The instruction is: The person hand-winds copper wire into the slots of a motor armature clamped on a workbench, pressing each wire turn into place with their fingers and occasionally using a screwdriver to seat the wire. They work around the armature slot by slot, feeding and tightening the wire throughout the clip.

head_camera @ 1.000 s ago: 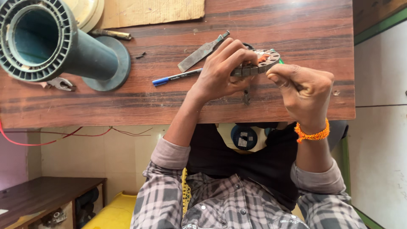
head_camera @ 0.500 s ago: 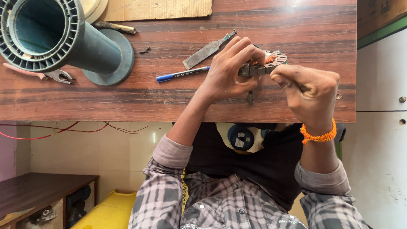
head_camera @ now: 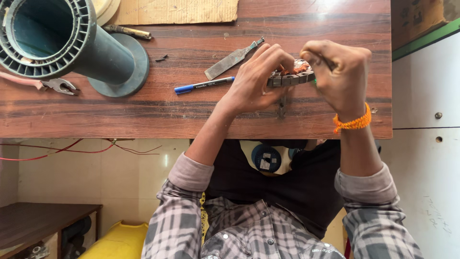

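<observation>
A small metal stator ring with copper windings (head_camera: 291, 77) is held just above the wooden table (head_camera: 143, 115). My left hand (head_camera: 254, 79) grips its left side, fingers curled over the top. Pressed against the ring's right side is my right hand (head_camera: 341, 76), closed in a fist with an orange thread band at the wrist. It seems to clasp a thin dark tool, mostly hidden by the fingers. A short metal piece (head_camera: 282, 106) lies on the table under the ring.
A blue pen (head_camera: 203, 86) and a flat metal blade (head_camera: 233, 59) lie left of the hands. A big teal plastic spool (head_camera: 57, 43), pliers (head_camera: 60, 86) and cardboard (head_camera: 177, 9) occupy the far left. Red wires (head_camera: 72, 148) hang below the table edge.
My right hand has closed in against the ring and risen level with it. The left hand keeps its hold. The view has shifted slightly.
</observation>
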